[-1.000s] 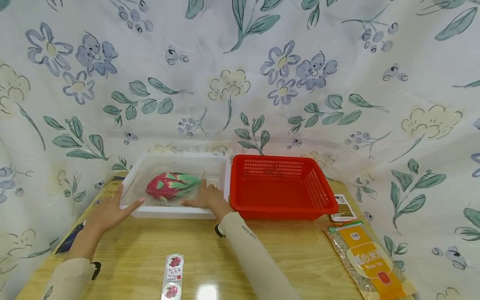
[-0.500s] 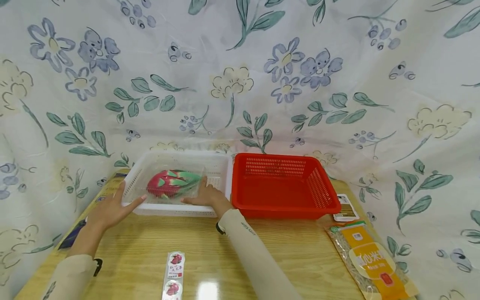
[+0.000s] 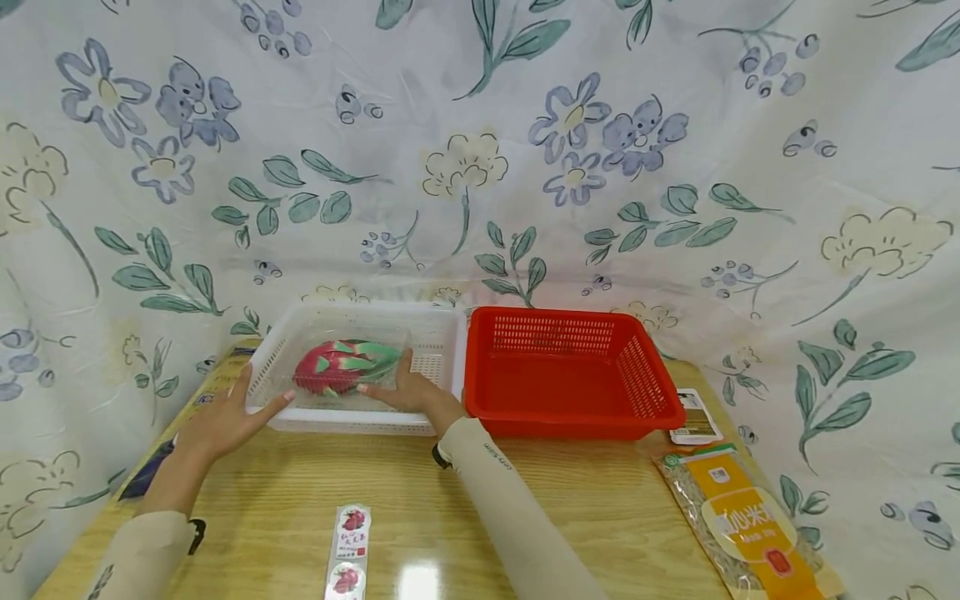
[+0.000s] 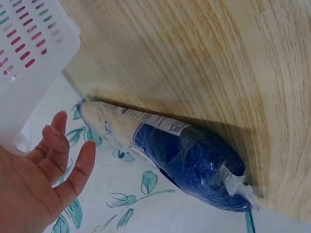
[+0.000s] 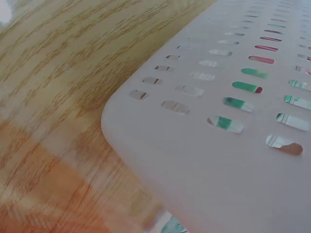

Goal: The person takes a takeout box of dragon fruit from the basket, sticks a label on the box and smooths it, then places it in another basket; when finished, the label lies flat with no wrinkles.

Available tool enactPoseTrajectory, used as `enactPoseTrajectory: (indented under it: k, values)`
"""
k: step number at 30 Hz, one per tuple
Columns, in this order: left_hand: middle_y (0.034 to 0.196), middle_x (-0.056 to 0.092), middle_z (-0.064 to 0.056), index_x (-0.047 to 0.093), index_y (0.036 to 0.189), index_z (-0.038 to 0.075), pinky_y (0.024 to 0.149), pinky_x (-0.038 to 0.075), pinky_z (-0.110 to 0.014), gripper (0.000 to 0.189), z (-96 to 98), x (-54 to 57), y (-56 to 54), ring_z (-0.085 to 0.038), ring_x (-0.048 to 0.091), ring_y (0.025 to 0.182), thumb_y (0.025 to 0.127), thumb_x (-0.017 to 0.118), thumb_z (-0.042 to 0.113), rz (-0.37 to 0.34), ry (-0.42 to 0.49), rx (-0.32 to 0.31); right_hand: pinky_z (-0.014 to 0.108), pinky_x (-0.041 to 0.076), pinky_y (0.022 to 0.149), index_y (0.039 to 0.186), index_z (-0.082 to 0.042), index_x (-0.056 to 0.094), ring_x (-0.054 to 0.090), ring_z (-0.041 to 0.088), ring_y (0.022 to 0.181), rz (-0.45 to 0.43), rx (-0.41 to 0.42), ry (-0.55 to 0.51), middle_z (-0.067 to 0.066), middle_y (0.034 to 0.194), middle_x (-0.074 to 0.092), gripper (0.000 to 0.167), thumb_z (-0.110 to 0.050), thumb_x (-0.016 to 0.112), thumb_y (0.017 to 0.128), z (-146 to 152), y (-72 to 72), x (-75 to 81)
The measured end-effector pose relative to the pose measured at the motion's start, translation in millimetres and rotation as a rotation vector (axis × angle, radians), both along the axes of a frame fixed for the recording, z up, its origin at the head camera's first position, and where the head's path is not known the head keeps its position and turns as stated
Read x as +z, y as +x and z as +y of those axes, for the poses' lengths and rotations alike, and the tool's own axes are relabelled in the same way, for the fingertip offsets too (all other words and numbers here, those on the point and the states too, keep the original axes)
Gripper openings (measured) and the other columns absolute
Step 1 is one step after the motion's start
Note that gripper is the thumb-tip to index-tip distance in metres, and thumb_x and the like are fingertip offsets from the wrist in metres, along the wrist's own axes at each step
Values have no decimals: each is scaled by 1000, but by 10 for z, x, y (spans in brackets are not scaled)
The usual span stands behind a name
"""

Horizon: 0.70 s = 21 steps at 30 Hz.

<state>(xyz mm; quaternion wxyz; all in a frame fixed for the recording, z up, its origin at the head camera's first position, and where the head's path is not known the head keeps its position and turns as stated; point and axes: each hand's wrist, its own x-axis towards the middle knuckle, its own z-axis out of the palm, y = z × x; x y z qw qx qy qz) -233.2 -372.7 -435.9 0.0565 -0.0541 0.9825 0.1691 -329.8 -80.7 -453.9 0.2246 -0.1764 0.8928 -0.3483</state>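
Note:
A white perforated basket (image 3: 352, 422) holds a clear plastic box (image 3: 306, 333) with a red and green dragon fruit (image 3: 330, 367) inside. My right hand (image 3: 412, 390) reaches over the basket's front rim, its thumb and fingers spread around the box's front right corner. At the basket's left front corner is my left hand (image 3: 225, 421), its thumb pointing toward the front rim and its fingers along the left side. In the left wrist view its fingers are loosely bent beside the basket wall (image 4: 34, 68). The right wrist view shows only the basket wall (image 5: 194, 145), hiding the hand.
A red basket (image 3: 570, 425) stands right against the white one. On the right lie a white-edged pack (image 3: 696, 417) and a yellow grain bag (image 3: 750, 521). Dragon fruit stickers (image 3: 348, 542) lie in front. A long blue-ended plastic-wrapped pack (image 4: 184, 155) lies at the table's left edge.
The right thumb has shifted slightly left and up along the box's front. The left hand keeps its place at the basket corner. The head view has shifted a little.

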Motion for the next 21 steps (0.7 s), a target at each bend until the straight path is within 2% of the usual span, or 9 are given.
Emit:
enactPoseTrajectory:
  k: [4,8,12,18,21]
  values:
    - [144,18,-51,-15,153,-2,84,40,-76,107,-13,-12,3,-71,31,123,94,31,75,2,1,9,47,39,112,156,-16,-22,48,34,135,-13,-11,-62,15,157,37,118,-76,51,86,-25,-4,11]
    - [143,18,-52,-15,153,-3,83,40,-76,108,-34,-16,7,-71,32,123,94,31,74,3,1,11,48,41,110,156,-14,-21,49,37,134,-7,-16,-146,19,156,37,116,-71,54,88,-57,-4,39]
    - [143,18,-52,-16,153,-4,83,40,-76,107,-56,-30,6,-71,31,123,95,31,73,2,8,8,48,44,107,156,-14,-22,52,38,131,-46,-36,-232,22,157,34,117,-66,58,89,-95,-21,51]
    - [144,18,-52,-16,153,-3,86,38,-77,108,-57,-46,-1,-71,30,124,94,33,73,17,15,8,40,57,87,156,-17,-23,62,37,118,-152,-90,-385,20,164,15,115,-56,64,91,-146,-67,70]
    - [144,17,-52,-15,153,-3,86,38,-78,108,-47,-48,-3,-71,30,124,94,34,73,21,15,12,38,59,81,156,-19,-22,59,37,122,-160,-107,-410,19,166,5,112,-54,63,92,-162,-82,90]
